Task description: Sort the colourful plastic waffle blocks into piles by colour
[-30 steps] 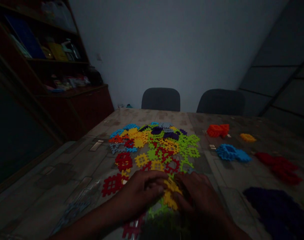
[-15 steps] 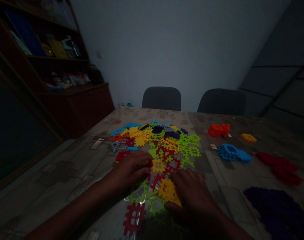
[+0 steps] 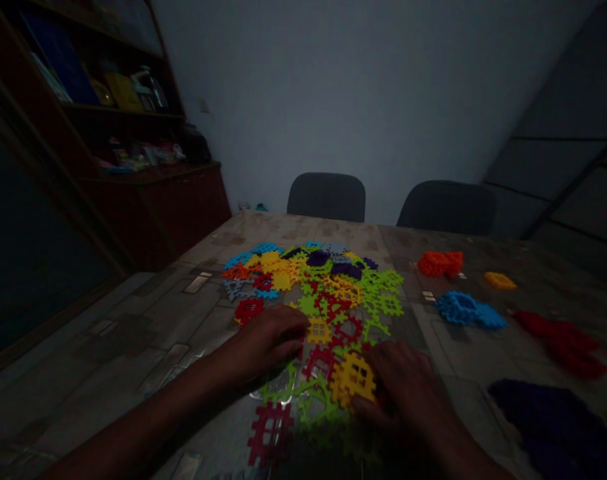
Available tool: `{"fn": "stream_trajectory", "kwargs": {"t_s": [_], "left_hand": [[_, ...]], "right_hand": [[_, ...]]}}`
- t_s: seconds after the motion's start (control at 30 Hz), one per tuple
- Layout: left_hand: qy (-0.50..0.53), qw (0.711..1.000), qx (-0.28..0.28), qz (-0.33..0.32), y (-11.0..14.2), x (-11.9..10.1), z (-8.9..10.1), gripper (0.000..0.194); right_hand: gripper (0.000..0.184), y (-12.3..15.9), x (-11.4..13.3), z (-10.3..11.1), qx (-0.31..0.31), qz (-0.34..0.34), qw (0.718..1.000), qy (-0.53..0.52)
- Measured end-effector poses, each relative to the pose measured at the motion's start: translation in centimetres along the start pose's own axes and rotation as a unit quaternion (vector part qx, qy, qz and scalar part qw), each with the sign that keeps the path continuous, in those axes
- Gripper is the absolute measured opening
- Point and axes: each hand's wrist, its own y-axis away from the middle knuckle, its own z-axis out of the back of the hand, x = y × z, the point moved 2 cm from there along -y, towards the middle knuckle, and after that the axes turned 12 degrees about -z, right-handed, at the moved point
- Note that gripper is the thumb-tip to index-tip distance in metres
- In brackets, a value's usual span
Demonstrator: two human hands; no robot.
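My right hand point(image 3: 406, 383) grips yellow interlocking plastic tiles point(image 3: 353, 380) with window-like openings, thumb below and fingers along the right side. They appear to be stacked together. My left hand point(image 3: 273, 337) is curled over the pile, its fingertips beside a yellow window tile point(image 3: 318, 330); what lies under its fingers is hidden. Between the hands is a red tile point(image 3: 319, 363) lying flat. Green tiles point(image 3: 316, 403) spread below it, and a dark red window tile point(image 3: 271, 433) lies closest to me.
Beyond my hands spreads a mixed pile of tiles point(image 3: 308, 270). Sorted clusters sit on the right: orange point(image 3: 440, 264), blue point(image 3: 466, 309), red point(image 3: 560, 340) and dark purple point(image 3: 553, 423), plus a small yellow one point(image 3: 500, 281). Two chairs point(image 3: 326, 196) stand behind the table.
My right hand has moved slightly right and lifted the yellow tiles, uncovering more of the red tile. My left hand has barely moved. The whole view has shifted slightly.
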Motion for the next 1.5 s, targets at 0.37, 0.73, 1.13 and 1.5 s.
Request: {"fn": "stream_trajectory", "kwargs": {"t_s": [0.37, 0.73, 1.13, 1.5], "left_hand": [[0.008, 1.0, 0.005, 0.004, 0.2, 1.0, -0.5, 0.022], [0.016, 1.0, 0.0, -0.001, 0.6, 1.5, -0.5, 0.024], [0.01, 1.0, -0.002, -0.017, 0.2, 1.2, 0.1, 0.021], [-0.033, 0.991, -0.077, 0.102, 1.8, 5.6, 5.3, 0.038]], "right_hand": [[0.048, 1.3, 0.8, -1.1, -0.052, -0.008, 0.999, 0.0], [0.043, -0.2, 1.4, -0.5, 0.001, -0.033, 0.999, 0.005], [0.048, 0.1, 1.2, -0.7, -0.004, -0.015, 0.999, 0.043], [0.052, 0.2, 1.1, -0.7, 0.024, -0.013, 0.999, 0.023]]}}
